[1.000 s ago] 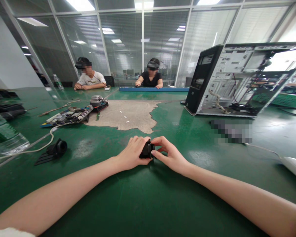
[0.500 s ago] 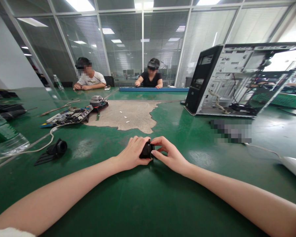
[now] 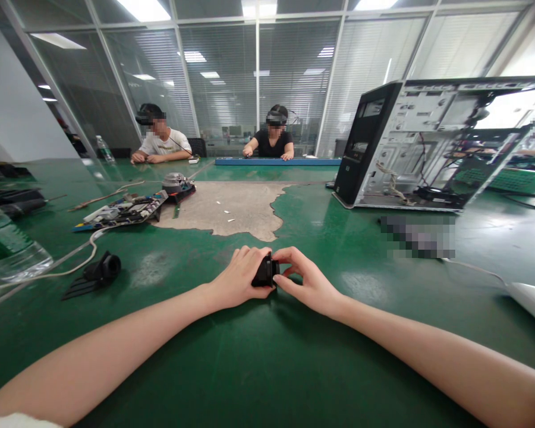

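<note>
A small black part (image 3: 264,271) is held between my two hands, just above or on the green table (image 3: 232,368); whether it touches the surface is unclear. My left hand (image 3: 239,277) wraps round its left side, thumb below and fingers over the top. From the right, my right hand (image 3: 310,279) pinches the part's right end between thumb and index finger. Left of my hands lies another black piece (image 3: 102,268), with a round opening and flat slats.
An open computer case (image 3: 410,142) stands at the back right. Circuit boards (image 3: 125,211) and a cable lie left, beside a water bottle (image 3: 9,244). A blurred object (image 3: 417,236) is at right. Two people (image 3: 164,142) (image 3: 274,142) sit across the table.
</note>
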Action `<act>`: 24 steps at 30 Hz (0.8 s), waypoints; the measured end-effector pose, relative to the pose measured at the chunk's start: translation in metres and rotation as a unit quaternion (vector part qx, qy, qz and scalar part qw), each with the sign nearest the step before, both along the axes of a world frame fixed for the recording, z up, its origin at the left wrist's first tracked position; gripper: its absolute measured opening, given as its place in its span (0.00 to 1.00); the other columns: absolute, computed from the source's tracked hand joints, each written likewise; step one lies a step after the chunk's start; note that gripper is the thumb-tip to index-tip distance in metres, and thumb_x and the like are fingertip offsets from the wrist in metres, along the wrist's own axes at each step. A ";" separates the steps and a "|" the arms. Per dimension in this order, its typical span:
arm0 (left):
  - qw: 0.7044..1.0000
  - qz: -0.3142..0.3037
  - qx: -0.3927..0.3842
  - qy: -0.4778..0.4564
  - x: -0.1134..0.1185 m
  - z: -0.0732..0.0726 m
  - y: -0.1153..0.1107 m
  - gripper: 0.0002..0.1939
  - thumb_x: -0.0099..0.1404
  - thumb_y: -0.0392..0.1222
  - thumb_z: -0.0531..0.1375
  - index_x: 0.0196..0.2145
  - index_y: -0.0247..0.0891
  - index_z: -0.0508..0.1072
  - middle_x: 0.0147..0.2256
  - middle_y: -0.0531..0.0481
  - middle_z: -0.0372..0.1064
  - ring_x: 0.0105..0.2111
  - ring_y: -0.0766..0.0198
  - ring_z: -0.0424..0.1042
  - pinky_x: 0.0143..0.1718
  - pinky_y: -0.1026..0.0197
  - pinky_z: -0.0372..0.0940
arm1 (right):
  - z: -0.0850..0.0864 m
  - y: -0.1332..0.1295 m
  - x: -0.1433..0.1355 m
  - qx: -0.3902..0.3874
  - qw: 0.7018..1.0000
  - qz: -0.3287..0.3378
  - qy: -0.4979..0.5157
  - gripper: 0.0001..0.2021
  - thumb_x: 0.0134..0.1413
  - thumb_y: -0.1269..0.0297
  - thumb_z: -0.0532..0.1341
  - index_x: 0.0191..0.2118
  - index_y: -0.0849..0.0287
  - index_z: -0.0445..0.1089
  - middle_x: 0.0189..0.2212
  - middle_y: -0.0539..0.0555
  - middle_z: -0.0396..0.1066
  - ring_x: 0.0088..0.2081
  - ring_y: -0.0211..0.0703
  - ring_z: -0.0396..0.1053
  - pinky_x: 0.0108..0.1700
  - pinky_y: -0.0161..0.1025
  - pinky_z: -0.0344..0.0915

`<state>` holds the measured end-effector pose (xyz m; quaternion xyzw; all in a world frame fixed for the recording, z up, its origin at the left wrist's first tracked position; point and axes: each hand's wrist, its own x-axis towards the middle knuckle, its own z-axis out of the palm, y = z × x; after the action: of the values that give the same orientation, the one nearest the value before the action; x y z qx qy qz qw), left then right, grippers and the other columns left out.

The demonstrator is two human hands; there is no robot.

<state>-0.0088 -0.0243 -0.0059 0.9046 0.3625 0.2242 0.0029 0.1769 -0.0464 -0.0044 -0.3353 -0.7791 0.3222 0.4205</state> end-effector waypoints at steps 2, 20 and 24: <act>1.000 0.001 0.000 0.002 0.000 0.001 0.000 0.31 0.53 0.48 0.59 0.51 0.37 0.53 0.45 0.44 0.60 0.39 0.54 0.58 0.39 0.54 0.54 | -0.001 0.001 0.000 -0.002 1.000 -0.002 -0.001 0.13 0.50 0.70 0.57 0.43 0.55 0.59 0.42 0.54 0.62 0.46 0.43 0.64 0.41 0.40 0.67; 1.000 -0.002 -0.004 -0.008 0.000 0.000 0.000 0.30 0.53 0.48 0.59 0.51 0.38 0.53 0.44 0.44 0.61 0.40 0.53 0.58 0.40 0.53 0.54 | -0.002 0.002 0.001 -0.005 1.000 0.000 0.007 0.12 0.50 0.70 0.57 0.42 0.55 0.59 0.42 0.54 0.62 0.45 0.42 0.64 0.40 0.40 0.68; 1.000 -0.002 -0.001 -0.005 0.000 -0.001 0.000 0.31 0.53 0.48 0.59 0.51 0.37 0.52 0.45 0.44 0.61 0.40 0.53 0.58 0.40 0.53 0.54 | -0.003 0.003 0.000 -0.048 0.999 -0.003 0.004 0.15 0.50 0.70 0.56 0.45 0.55 0.57 0.43 0.55 0.62 0.43 0.42 0.65 0.40 0.40 0.68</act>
<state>-0.0090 -0.0241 -0.0065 0.9041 0.3611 0.2285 0.0057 0.1769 -0.0435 -0.0075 -0.3557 -0.7605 0.3591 0.4077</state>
